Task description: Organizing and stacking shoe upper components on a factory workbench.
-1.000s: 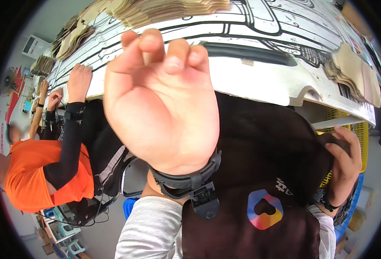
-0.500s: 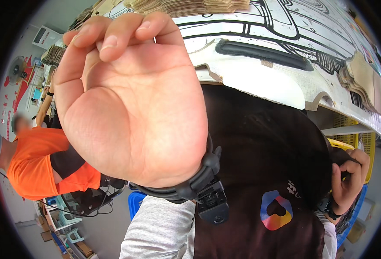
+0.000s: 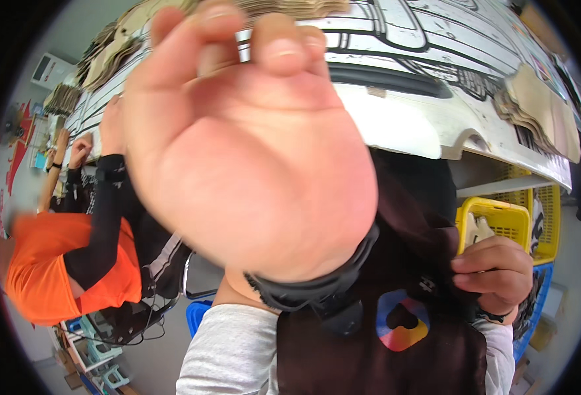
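Note:
My left hand [image 3: 257, 164] is raised large before the camera with its palm showing and its fingers loosely curled. Nothing lies in its palm, and the hand is slightly blurred. Around that wrist runs a black strap [image 3: 310, 286] with a small dark device. Low on the right, my right hand [image 3: 498, 273] has its fingers closed on the edge of the dark brown apron [image 3: 343, 342], which bears a colourful ring-shaped emblem. Part of the grip is hidden by the fingers.
Ahead stands a white table [image 3: 402, 112] with black line drawings. A stack of beige cut pieces [image 3: 541, 115] lies at its right, another stack [image 3: 109, 59] at far left. A yellow basket [image 3: 495, 207] sits beyond my right hand. A co-worker in orange [image 3: 106, 263] is at left.
My left hand has shifted rightward in the picture. My right hand has moved leftward with the apron edge, uncovering the yellow basket. The co-worker's arm now reaches to the table.

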Tool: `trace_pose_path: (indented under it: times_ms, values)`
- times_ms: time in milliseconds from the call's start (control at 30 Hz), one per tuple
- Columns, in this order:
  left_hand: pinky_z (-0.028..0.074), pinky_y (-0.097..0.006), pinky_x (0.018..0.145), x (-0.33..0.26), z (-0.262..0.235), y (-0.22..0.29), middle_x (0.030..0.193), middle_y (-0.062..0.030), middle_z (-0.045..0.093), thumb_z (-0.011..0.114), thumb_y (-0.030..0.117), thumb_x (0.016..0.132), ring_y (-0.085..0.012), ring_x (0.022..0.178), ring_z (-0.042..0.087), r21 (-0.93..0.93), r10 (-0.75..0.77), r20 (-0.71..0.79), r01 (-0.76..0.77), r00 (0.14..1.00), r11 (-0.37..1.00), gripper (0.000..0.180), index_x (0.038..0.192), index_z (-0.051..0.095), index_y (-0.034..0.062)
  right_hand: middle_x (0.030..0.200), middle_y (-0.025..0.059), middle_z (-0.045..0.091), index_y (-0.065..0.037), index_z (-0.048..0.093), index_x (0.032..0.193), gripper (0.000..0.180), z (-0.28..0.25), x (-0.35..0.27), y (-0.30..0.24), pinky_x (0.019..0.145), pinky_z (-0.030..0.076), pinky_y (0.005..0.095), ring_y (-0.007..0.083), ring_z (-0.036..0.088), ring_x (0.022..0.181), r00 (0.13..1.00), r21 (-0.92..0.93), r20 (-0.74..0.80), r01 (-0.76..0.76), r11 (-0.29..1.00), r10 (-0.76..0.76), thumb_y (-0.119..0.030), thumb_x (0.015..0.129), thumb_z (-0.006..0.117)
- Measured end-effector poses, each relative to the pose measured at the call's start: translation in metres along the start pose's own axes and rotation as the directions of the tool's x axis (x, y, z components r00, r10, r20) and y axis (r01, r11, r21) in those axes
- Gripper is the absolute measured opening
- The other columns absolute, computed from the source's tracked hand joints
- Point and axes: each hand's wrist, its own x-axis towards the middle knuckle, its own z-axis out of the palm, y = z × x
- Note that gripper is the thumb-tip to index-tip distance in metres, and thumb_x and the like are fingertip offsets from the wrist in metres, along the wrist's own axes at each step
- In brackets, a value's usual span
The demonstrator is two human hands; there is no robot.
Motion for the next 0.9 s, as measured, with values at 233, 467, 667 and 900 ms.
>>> trace_pose_path:
  times_ms: [233,467,667,900]
  values:
    - [0.035,-0.033,0.068,0.003,-0.009,-0.072,0.074,-0.0022,0.048,0.051,0.007,0.077,-0.0152,0.062,0.043,0.112,0.127,-0.265,-0.101,0.956,0.989,0.022,0.096,0.042,0.0068,0.090,0.0131,0.059,0.004,0.064,0.085,0.025,0.029,0.017,0.005,0.062,0.052,0.0274,0.0221,0.061,0.071,0.926,0.169,0.193,0.296,0.940,-0.326,-0.009,0.065,0.069]
    - [0.035,-0.031,0.066,0.002,-0.010,-0.079,0.075,-0.0031,0.047,0.053,0.006,0.075,-0.0154,0.061,0.042,0.143,0.112,-0.306,-0.071,0.945,0.987,0.026,0.098,0.041,0.0067,0.088,0.0110,0.054,0.006,0.062,0.089,0.028,0.048,0.004,0.001,0.063,0.051,0.0273,0.0208,0.058,0.073,0.905,0.092,0.110,0.402,0.911,-0.410,-0.016,0.072,0.064]
    - [0.035,-0.031,0.065,0.005,-0.020,-0.080,0.075,-0.0030,0.047,0.053,0.006,0.075,-0.0153,0.061,0.041,0.156,0.119,-0.372,-0.064,0.920,0.986,0.025,0.097,0.042,0.0069,0.090,0.0084,0.055,0.002,0.066,0.084,0.021,0.050,0.000,0.004,0.064,0.051,0.0234,0.0185,0.058,0.077,0.875,-0.072,0.166,0.472,0.879,-0.456,-0.010,0.067,0.070]
    - [0.036,-0.031,0.065,-0.001,-0.020,-0.081,0.077,-0.0028,0.047,0.052,0.006,0.075,-0.0149,0.061,0.041,0.136,0.103,-0.351,-0.058,0.931,0.989,0.023,0.097,0.044,0.0071,0.086,0.0097,0.054,0.003,0.063,0.080,0.019,0.060,0.000,0.014,0.061,0.051,0.0244,0.0201,0.058,0.076,0.870,-0.254,0.119,0.493,0.832,-0.479,-0.006,0.063,0.061]
